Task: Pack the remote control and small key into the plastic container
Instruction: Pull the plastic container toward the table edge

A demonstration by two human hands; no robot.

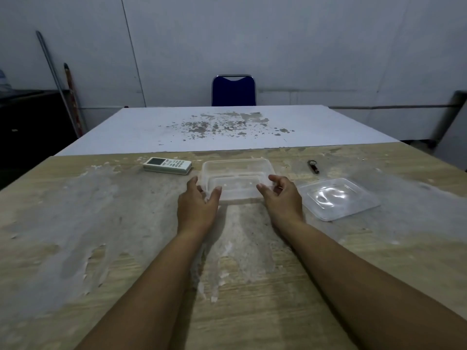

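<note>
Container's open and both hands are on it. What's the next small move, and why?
Probably send the left hand up to the remote. The container sits open and empty, its lid off to the right, and the remote lies just beyond that hand. The right hand can steady the container; the key comes after.

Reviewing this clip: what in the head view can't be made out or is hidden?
- Key: too small and dark to show its shape or what hangs on its ring.
- Remote control: button labels and screen too small to read.
- Plastic container: the left hand and right hand cover its near corners; firmness of grip is unclear.
- Chair: seat and legs hidden behind the table.
</note>
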